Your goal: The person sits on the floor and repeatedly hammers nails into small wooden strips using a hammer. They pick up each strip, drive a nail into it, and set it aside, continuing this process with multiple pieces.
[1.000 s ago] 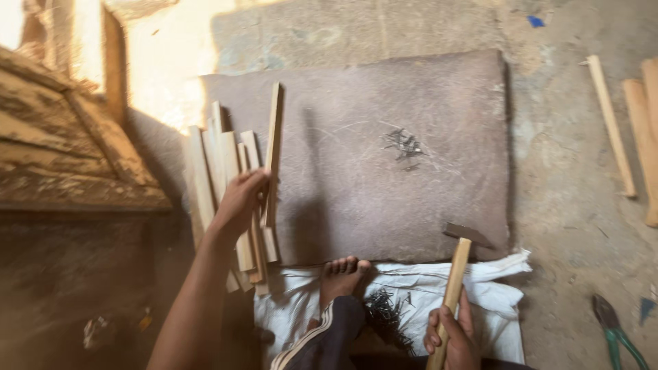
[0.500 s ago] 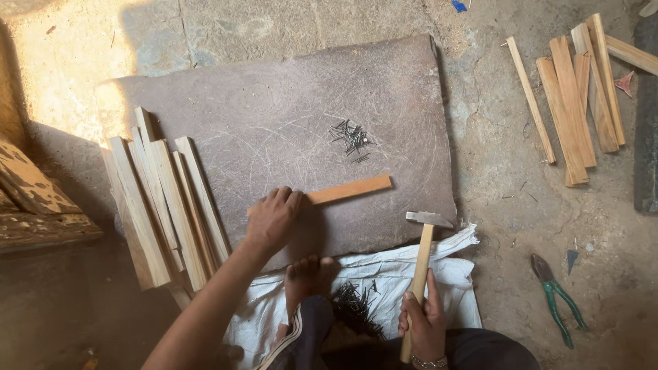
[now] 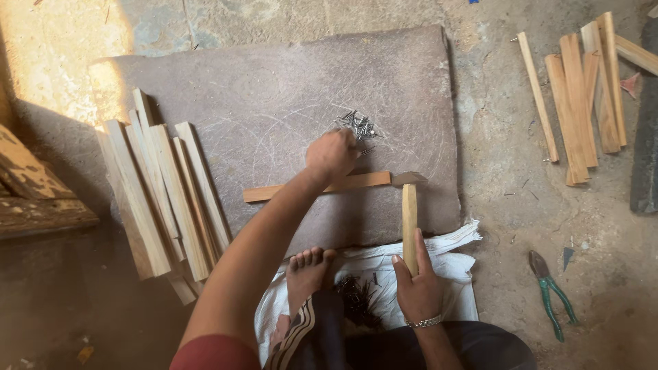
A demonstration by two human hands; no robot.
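At the far left a stack of slats [image 3: 161, 205] leans along the edge of the stone slab [image 3: 274, 89], none of them joined to anything. One slat [image 3: 319, 186] lies flat across the slab, set apart from the rest. I see no nail driven into it, so by my reckoning the nailing is barely begun: a piece is laid out, and the fixing is all left to do.

The left hand [image 3: 332, 154] reaches over that slat to the pile of nails [image 3: 358, 125], fingers curled together at the pile's near edge; whether a nail is already pinched I cannot tell. The slat lies just below that hand, its right end touching the head of the hammer [image 3: 409, 219].

The right hand [image 3: 417, 284] is clamped round the hammer's wooden handle, the head resting on the slab. A bare foot [image 3: 308, 270] rests on a white sack [image 3: 445, 250]. Further right, green pliers [image 3: 552, 291] lie on the floor, and more slats [image 3: 579, 96] are scattered at the top right.
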